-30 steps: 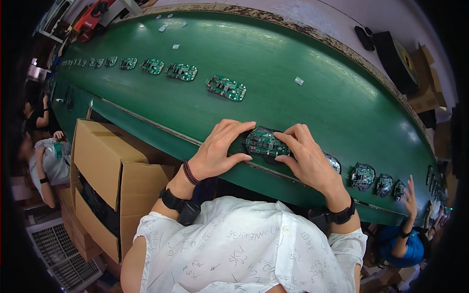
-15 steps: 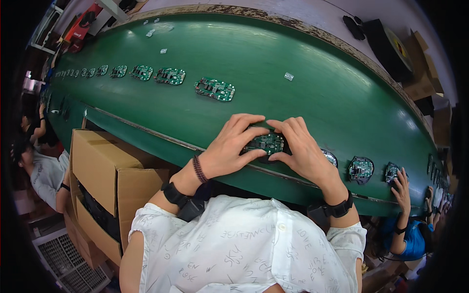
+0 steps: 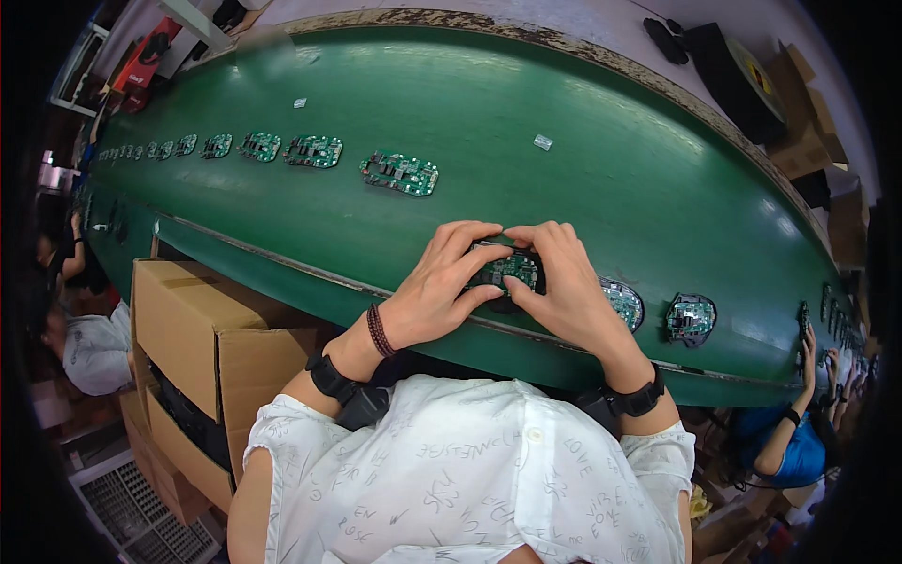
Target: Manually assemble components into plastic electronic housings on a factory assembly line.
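Between my hands, at the near edge of the green work surface [image 3: 470,103], sits a green circuit board [image 3: 515,270] in a black plastic housing, its rim partly hidden by my fingers. My left hand [image 3: 437,282] curls around the left side, fingertips at the far edge and thumb at the near one. From the right, my right hand [image 3: 567,293] grips the housing, with its thumb pressing on the board's face. Just right of that hand lies a similar board in a housing [image 3: 622,305], and beyond it another housed board [image 3: 691,319].
A row of bare circuit boards [image 3: 399,173] stretches away to the left. Small clear packets [image 3: 543,142] lie farther back. An open cardboard box [image 3: 178,310] stands at my left. At the right, a co-worker's hand [image 3: 808,352] holds a board; another person sits far left.
My right thumb has moved from the near edge onto the board's face. The co-worker's hand at the right has shifted farther away with a board. Boards and packets appear slightly farther left.
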The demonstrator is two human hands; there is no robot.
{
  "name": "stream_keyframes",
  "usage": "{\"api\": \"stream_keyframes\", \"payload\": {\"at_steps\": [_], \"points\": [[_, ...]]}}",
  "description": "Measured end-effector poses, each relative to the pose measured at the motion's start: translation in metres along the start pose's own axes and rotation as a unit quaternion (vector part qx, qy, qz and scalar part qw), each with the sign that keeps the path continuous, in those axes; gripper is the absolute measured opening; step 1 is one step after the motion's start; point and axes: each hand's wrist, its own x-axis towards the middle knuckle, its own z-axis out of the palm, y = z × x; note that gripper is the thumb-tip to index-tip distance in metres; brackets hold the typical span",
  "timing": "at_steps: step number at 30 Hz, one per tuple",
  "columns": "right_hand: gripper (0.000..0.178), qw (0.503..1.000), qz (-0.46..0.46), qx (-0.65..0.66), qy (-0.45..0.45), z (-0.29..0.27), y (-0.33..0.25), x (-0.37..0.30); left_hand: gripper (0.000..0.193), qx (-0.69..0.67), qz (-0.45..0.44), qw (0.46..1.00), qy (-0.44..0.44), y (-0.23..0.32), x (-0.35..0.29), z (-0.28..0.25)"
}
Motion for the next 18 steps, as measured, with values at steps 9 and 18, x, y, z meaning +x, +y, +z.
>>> {"api": "stream_keyframes", "payload": {"at_steps": [9,18], "points": [[0.052,1.0,0.021,-0.02,0.005,0.004,-0.001,-0.001,0.046,-0.002,0.005,1.0,0.008,0.0,-0.001,0.002],[0.084,0.996,-0.004,-0.077,-0.036,-0.012,-0.009,-0.015,0.038,0.004,-0.042,0.999,0.013,0.008,0.002,0.003]]}}
